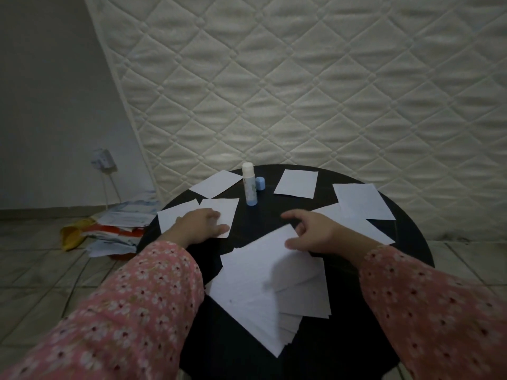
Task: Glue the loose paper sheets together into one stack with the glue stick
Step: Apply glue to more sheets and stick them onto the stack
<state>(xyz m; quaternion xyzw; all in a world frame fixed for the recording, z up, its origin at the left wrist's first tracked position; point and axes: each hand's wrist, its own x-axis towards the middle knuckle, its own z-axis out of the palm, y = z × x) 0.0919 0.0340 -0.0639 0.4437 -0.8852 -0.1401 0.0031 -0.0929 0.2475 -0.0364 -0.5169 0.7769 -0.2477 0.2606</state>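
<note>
A stack (263,292) of white sheets is seen nearest, fanned out a little on the round black table (406,242). Its far corner is touched by the right hand (315,233), with the thumb on top and the other fingers spread and loose; nothing is pinched. To the left, one loose sheet (219,212) is pressed flat by the left hand (203,223), whose fingers are laid out on the paper. A second sheet (170,218) is tucked partly under that one. More loose sheets are spread around the far side of the table: one at the back left (214,183), one at the back middle (296,183), and two overlapping at the right (362,201). The glue stick (249,185) is stood upright between the back sheets, with its blue cap (259,183) set down just beside it. Pink flowered sleeves (131,303) are worn on both arms. A quilted mattress (301,78) is leaned up behind the table. A pile of papers (120,226) is left on the tiled floor (41,283) at the left, near a wall plug (102,159).
</note>
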